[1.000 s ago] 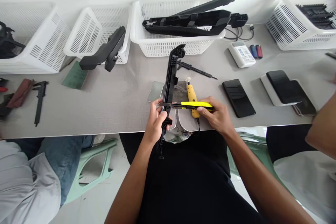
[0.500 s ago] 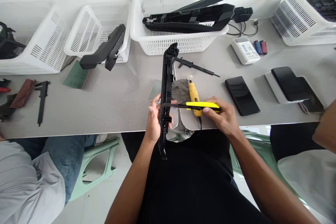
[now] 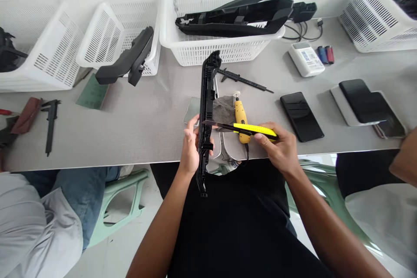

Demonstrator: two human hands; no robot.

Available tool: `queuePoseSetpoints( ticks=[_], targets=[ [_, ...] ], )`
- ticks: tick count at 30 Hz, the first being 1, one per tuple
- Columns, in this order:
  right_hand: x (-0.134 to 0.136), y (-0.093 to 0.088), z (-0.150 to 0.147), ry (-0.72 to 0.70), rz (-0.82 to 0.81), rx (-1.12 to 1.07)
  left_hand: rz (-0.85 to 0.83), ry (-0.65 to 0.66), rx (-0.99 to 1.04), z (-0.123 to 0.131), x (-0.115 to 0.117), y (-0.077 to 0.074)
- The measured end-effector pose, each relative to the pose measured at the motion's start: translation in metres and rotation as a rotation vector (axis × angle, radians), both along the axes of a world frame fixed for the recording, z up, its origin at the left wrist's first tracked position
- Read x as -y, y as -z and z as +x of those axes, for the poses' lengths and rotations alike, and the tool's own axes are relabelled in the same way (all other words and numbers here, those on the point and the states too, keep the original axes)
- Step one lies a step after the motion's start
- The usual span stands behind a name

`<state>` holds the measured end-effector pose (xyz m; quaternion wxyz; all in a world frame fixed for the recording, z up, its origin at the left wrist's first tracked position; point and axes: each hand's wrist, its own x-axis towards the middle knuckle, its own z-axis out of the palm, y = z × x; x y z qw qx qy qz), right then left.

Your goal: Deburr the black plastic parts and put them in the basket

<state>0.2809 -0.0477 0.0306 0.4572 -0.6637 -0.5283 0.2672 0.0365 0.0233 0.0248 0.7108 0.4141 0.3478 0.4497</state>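
My left hand [image 3: 190,150] is closed around the middle of a long black plastic part [image 3: 206,95], which is held lengthwise over the table's front edge. In my right hand [image 3: 282,147] is a yellow utility knife [image 3: 254,129], its blade pointing left. The blade lies across the part's middle; whether it touches the plastic I cannot tell. Behind the knife rests a yellow rotary tool [image 3: 240,115] with a pale round tip, on a dark grey cloth [image 3: 224,108]. A black caliper [image 3: 246,81] lies farther back, beyond the cloth.
White baskets [image 3: 221,47] with black parts line the back of the table [image 3: 146,139]. To the right are a phone [image 3: 302,116], a white box [image 3: 306,59] and two small cylinders. Another caliper [image 3: 51,126] lies left. People sit on both sides.
The knife's handle has tilted, its blade end now a little higher on the part, and it has shifted slightly right with my right hand. My left hand keeps its hold on the black part.
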Motion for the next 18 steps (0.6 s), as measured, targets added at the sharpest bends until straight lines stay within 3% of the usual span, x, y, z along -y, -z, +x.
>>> queuePoseSetpoints(
  ticks=[4, 7, 11, 18],
  targets=[
    [0.023, -0.007, -0.006, -0.196, 0.064, 0.038, -0.016, -0.022, 0.029, -0.001, -0.002, -0.001],
    [0.041, -0.012, -0.009, -0.301, 0.101, 0.186, -0.027, -0.01, 0.033, -0.003, -0.003, -0.003],
    [0.055, -0.016, -0.009, -0.386, 0.088, 0.326, -0.019, 0.01, -0.001, -0.004, -0.003, -0.004],
    [0.058, -0.016, -0.006, -0.448, 0.059, 0.361, -0.015, 0.012, 0.021, -0.003, -0.002, 0.0]
  ],
)
